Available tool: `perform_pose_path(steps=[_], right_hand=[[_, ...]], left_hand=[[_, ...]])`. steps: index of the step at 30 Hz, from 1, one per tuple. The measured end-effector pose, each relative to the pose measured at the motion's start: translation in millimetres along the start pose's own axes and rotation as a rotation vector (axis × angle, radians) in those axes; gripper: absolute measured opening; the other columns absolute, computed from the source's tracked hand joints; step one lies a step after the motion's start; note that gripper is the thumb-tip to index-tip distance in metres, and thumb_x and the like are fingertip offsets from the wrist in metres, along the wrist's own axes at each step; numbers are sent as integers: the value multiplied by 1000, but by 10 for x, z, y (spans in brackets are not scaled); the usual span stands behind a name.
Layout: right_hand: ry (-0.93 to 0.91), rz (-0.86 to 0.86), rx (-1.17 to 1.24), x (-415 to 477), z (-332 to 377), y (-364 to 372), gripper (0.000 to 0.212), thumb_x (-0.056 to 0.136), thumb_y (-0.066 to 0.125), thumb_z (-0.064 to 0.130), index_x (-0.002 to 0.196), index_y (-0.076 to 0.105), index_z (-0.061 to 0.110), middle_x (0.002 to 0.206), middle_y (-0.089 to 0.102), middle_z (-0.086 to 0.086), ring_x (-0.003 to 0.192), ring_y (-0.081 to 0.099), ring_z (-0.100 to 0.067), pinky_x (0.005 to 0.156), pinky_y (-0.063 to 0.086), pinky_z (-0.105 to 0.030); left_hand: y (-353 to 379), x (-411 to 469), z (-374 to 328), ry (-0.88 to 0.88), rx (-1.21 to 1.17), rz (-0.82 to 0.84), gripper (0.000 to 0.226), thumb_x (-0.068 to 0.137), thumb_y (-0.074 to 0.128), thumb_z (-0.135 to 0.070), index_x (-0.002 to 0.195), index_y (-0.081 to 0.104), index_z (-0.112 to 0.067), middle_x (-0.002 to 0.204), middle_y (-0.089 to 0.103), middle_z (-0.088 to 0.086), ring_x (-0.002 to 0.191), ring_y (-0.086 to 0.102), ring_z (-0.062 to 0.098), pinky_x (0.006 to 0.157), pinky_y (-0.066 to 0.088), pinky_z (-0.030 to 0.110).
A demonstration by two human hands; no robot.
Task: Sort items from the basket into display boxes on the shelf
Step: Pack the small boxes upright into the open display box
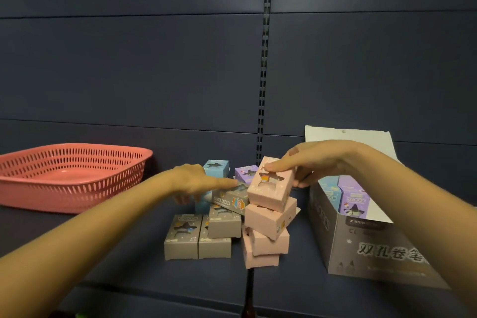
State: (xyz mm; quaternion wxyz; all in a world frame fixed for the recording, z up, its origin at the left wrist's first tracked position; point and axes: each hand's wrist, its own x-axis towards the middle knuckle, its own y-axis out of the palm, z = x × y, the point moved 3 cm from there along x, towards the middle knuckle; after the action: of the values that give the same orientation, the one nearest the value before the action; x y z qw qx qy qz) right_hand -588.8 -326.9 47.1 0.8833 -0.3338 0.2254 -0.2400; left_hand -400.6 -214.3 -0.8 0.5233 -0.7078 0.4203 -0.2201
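A pile of small boxes lies on the shelf's middle. My right hand [309, 162] grips a pink box [271, 186] by its top end, tilted, resting on a stack of pink boxes [268, 230]. My left hand [198, 181] reaches over a grey box [232, 199] that lies tilted on the pile, its forefinger stretched out and touching it. Three more grey boxes [198, 237] sit in front. A blue box [215, 168] and a purple box [246, 171] stand behind. The grey display box [361, 245] at the right holds blue and purple boxes.
A pink plastic basket [74, 175] stands at the left on the dark shelf [129, 266], with nothing visible inside. The display box's white lid flap [348, 137] leans on the dark back panel. A slotted upright [263, 72] runs down the panel.
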Motion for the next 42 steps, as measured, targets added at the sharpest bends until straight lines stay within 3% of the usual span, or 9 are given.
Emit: perform_pose_path(steps=[6, 9, 12, 18, 23, 26, 30, 34, 42], right_hand=[[-19, -200, 19, -74, -7, -161, 30, 82, 63, 46, 88, 60, 17, 88, 65, 1, 81, 56, -12, 72, 47, -21], [-18, -257, 48, -82, -36, -195, 37, 80, 65, 47, 98, 60, 15, 93, 67, 0, 86, 57, -12, 73, 48, -21], [-27, -301, 70, -75, -51, -211, 51, 78, 66, 49, 113, 61, 12, 96, 68, -1, 86, 59, -12, 71, 48, -20], [-52, -345, 86, -38, -68, -196, 44, 79, 65, 49, 106, 62, 14, 97, 70, -1, 89, 62, -13, 72, 49, -21], [-106, -384, 80, -108, -53, -256, 34, 83, 63, 47, 99, 60, 17, 96, 71, 1, 85, 61, -10, 67, 45, -21], [-179, -447, 106, -238, -77, -389, 25, 83, 63, 43, 92, 57, 21, 86, 70, 6, 80, 61, -8, 69, 46, -22], [-216, -542, 94, -443, -234, -615, 26, 83, 66, 40, 97, 56, 20, 90, 69, 4, 83, 62, -9, 71, 49, -22], [-196, -610, 29, -663, -477, -840, 34, 83, 65, 39, 109, 54, 20, 97, 65, 7, 90, 61, -8, 69, 48, -20], [-150, -715, 31, -1079, -1065, -1289, 28, 81, 66, 39, 103, 55, 25, 99, 67, 4, 91, 62, -11, 78, 51, -27]], left_hand=[[143, 41, 35, -36, -281, 128, 98, 56, 55, -77, 130, 47, -12, 127, 53, 13, 98, 53, 25, 67, 50, 30], [153, 60, 56, -13, -415, 141, 97, 47, 66, -71, 122, 52, -12, 118, 56, 9, 94, 53, 21, 64, 48, 28], [107, 80, 63, 22, -507, 84, 57, 66, 70, -56, 101, 58, -13, 98, 60, 4, 81, 53, 14, 61, 45, 25], [-50, 35, 73, 110, -653, -38, 43, 72, 76, -33, 102, 56, -9, 88, 65, 6, 72, 57, 14, 58, 46, 23], [-379, -68, 79, 235, -656, -208, 46, 68, 80, -12, 108, 57, -7, 99, 70, 11, 80, 69, 19, 62, 57, 25], [-660, -163, -18, 326, -658, -315, 39, 67, 81, -7, 99, 59, -7, 95, 70, 12, 72, 69, 17, 53, 57, 19], [-807, -248, -330, 440, -538, -380, 35, 64, 83, -11, 88, 59, -12, 83, 68, 6, 52, 64, 3, 47, 51, 12], [-729, -297, -794, 568, -477, -331, 38, 65, 83, -15, 95, 61, -8, 84, 70, 4, 55, 64, 1, 50, 50, 10], [-312, -260, -1742, 716, -332, -188, 41, 65, 82, -26, 96, 61, -10, 90, 71, 2, 82, 69, 15, 70, 57, 25]])
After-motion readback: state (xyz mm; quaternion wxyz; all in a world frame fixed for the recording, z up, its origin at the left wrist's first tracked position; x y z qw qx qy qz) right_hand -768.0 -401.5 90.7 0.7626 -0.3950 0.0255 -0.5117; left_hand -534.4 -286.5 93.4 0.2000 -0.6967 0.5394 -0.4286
